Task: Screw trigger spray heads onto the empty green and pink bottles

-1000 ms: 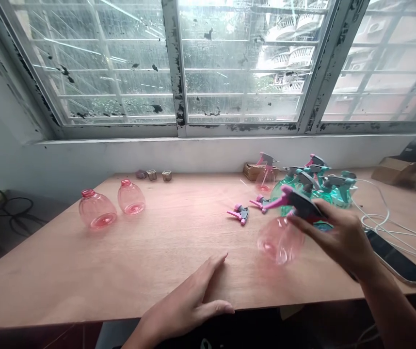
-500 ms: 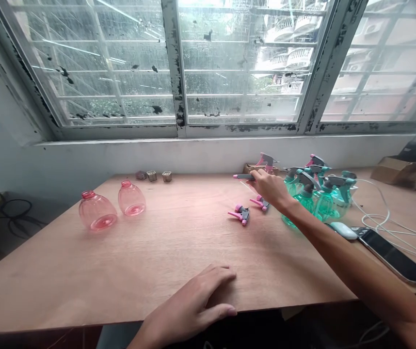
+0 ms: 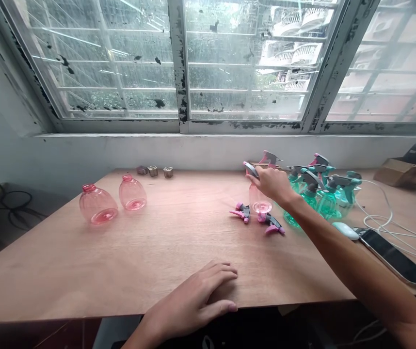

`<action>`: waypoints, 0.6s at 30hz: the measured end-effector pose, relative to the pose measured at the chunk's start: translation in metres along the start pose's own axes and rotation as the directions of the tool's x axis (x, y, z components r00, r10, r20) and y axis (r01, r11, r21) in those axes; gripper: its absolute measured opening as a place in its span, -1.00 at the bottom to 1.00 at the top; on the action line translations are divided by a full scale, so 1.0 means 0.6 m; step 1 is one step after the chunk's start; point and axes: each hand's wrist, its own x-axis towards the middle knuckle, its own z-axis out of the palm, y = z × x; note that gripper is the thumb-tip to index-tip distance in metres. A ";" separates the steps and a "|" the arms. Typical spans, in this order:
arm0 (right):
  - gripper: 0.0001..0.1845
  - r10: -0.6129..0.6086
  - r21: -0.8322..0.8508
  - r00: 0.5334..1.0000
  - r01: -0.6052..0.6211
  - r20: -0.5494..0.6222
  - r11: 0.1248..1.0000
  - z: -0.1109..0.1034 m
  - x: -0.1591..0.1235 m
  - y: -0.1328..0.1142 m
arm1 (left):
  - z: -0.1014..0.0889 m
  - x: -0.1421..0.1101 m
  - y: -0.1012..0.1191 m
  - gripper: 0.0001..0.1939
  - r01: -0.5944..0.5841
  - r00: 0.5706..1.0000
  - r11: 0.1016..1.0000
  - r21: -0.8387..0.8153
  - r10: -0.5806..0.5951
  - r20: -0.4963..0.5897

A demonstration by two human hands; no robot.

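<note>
My right hand point(image 3: 271, 184) is closed around the grey and pink spray head of a pink spray bottle point(image 3: 261, 199). The bottle's clear pink body hangs below my fingers, its base at or just above the table; I cannot tell which. Just in front of it lie two loose pink and grey spray heads, one on the left point(image 3: 243, 212) and one nearer to me point(image 3: 271, 224). At the table's front edge my left hand point(image 3: 197, 295) rests palm down, fingers stretched, holding nothing. Two open pink bottles without heads, one wider point(image 3: 97, 206) and one behind it point(image 3: 132, 194), stand at the left.
Several green spray bottles point(image 3: 327, 203) crowd beside my right forearm, and another pink spray head point(image 3: 270, 158) rises behind my hand. To the right are a white mouse-shaped object point(image 3: 345, 230), a phone point(image 3: 397, 254), a white cable point(image 3: 382, 213) and a cardboard box point(image 3: 397, 170). Small blocks point(image 3: 152, 170) sit by the wall.
The spray head in my right hand has turned, and a pink bottle body now shows below it. One loose spray head has shifted toward me and turned. My left hand is still.
</note>
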 end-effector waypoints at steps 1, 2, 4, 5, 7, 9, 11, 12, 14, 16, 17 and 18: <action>-0.52 0.013 0.001 1.000 -0.013 0.005 1.000 -0.003 -0.001 0.003 | 0.000 0.000 0.001 -0.57 -0.002 1.000 1.000 -0.004 0.002 -0.002; -0.52 0.028 0.004 1.000 -0.028 0.009 1.000 -0.004 -0.002 0.006 | 0.000 0.000 0.001 -0.57 -0.003 1.000 1.000 -0.009 0.003 -0.007; -0.53 0.065 0.013 0.998 -0.065 0.019 0.998 -0.004 -0.002 0.015 | 0.000 0.000 0.003 -0.58 0.000 1.000 1.000 -0.023 0.000 -0.017; -0.54 0.085 0.019 0.996 -0.086 0.025 0.996 -0.003 -0.002 0.020 | 0.000 -0.001 0.004 -0.59 0.002 1.000 1.000 -0.031 -0.002 -0.018; -0.57 0.129 0.028 0.991 -0.130 0.039 0.991 0.000 -0.002 0.030 | -0.001 -0.001 0.006 -0.58 0.000 1.000 0.999 -0.048 -0.001 -0.016; -0.59 0.166 0.031 0.985 -0.168 0.050 0.985 0.002 -0.003 0.037 | -0.002 0.000 0.008 -0.58 0.000 1.000 0.998 -0.059 -0.001 -0.015; -0.59 0.185 0.031 0.981 -0.187 0.051 0.982 0.003 -0.008 0.040 | -0.002 0.000 0.008 -0.57 0.000 1.000 0.998 -0.059 -0.001 -0.018; -0.60 0.181 0.032 0.982 -0.183 0.047 0.983 0.003 -0.011 0.040 | -0.002 -0.001 0.008 -0.57 0.001 1.000 0.998 -0.056 -0.003 -0.019; -0.57 0.151 0.038 0.988 -0.152 0.034 0.988 0.003 -0.020 0.037 | -0.001 -0.002 0.006 -0.59 0.004 1.000 0.999 -0.050 -0.006 -0.024; -0.47 0.117 0.044 0.993 -0.117 0.015 0.992 0.003 -0.030 0.034 | 0.000 -0.002 0.003 -0.60 0.002 1.000 0.999 -0.053 -0.003 -0.024; -0.41 0.105 0.047 0.994 -0.105 0.007 0.993 0.003 -0.035 0.034 | 0.001 -0.002 0.001 -0.61 -0.003 1.000 0.998 -0.058 0.001 -0.022; -0.37 0.098 0.051 0.995 -0.098 0.001 0.994 0.003 -0.040 0.035 | 0.002 -0.001 0.000 -0.61 -0.007 1.000 0.998 -0.065 0.006 -0.019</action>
